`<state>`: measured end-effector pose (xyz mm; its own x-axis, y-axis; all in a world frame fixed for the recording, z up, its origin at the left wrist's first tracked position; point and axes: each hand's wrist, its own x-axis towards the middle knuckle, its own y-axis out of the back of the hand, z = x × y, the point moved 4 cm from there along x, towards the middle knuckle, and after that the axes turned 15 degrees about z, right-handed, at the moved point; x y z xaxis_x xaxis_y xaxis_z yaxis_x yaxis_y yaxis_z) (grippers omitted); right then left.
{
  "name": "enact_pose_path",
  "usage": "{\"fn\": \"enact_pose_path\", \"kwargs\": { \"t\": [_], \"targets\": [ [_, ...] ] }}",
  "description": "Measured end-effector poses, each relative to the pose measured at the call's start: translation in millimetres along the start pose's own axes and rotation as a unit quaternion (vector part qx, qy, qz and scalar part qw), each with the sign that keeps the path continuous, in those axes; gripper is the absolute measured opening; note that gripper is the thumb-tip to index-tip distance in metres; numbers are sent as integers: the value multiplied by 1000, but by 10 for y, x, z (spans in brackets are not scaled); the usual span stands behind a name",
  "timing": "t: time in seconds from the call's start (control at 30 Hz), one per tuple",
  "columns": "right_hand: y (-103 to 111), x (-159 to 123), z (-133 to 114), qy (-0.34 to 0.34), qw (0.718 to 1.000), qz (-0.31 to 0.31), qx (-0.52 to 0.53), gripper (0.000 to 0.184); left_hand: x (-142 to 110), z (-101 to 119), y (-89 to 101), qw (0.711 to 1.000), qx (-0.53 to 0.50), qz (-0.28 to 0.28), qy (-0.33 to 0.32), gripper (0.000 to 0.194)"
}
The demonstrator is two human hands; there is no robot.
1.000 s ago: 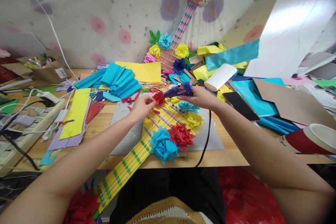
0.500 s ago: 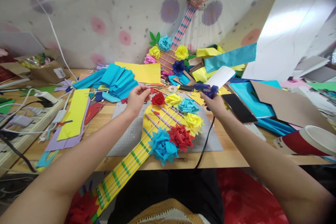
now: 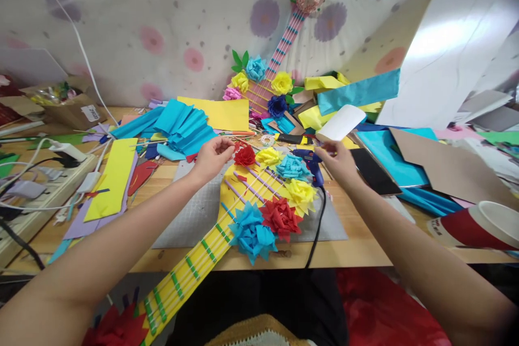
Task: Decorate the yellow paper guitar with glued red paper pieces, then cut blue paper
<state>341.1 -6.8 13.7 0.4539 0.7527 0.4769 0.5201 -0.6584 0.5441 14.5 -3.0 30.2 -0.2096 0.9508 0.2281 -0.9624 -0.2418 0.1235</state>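
A yellow paper guitar (image 3: 203, 246) lies slanted across the table edge, with purple strips, white strings and green frets. Red, yellow and blue paper flowers edge its body. My left hand (image 3: 214, 158) is closed in a pinch beside the small red flower (image 3: 245, 155); a bit of red paper shows at its fingertips, partly hidden by the flower. The blue glue gun (image 3: 312, 163) rests on the grey mat right of the light-blue flower (image 3: 292, 166). Just right of the glue gun, my right hand (image 3: 338, 159) is off its handle, fingers loosely bent and holding nothing.
Behind stands a pink paper guitar (image 3: 279, 59) with flowers. A phone (image 3: 376, 172), cardboard (image 3: 450, 167) and a paper cup (image 3: 476, 224) are at right. A power strip (image 3: 44, 211) with cables and yellow paper (image 3: 111, 178) sit at left. The glue gun's cord hangs over the edge.
My right hand has let go of the glue gun, which now rests on the mat. My left hand, with the red paper, has shifted slightly while staying by the red flower.
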Motion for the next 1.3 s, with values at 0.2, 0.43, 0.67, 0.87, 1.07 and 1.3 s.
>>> {"fn": "enact_pose_path", "kwargs": {
  "t": [0.2,0.43,0.67,0.87,1.07,1.3],
  "targets": [
    [-65,-32,-999,110,973,-151,135,41,56,163,-22,980,155,-59,-107,43],
    [-628,-372,-1819,249,897,-352,103,38,137,394,-35,936,273,-113,-189,53],
    [-1001,-241,-1747,293,890,-349,-17,25,246,216,136,943,280,-92,-156,17],
    [-1263,-401,-1642,418,809,-406,-76,45,315,70,208,952,267,-64,-133,14],
    [-1213,-567,-1615,467,784,-404,-55,39,410,-19,185,955,259,-63,-134,13],
    [-984,-610,-1419,497,783,-375,9,38,486,-111,-12,953,252,-112,-128,9]
  ]
}}
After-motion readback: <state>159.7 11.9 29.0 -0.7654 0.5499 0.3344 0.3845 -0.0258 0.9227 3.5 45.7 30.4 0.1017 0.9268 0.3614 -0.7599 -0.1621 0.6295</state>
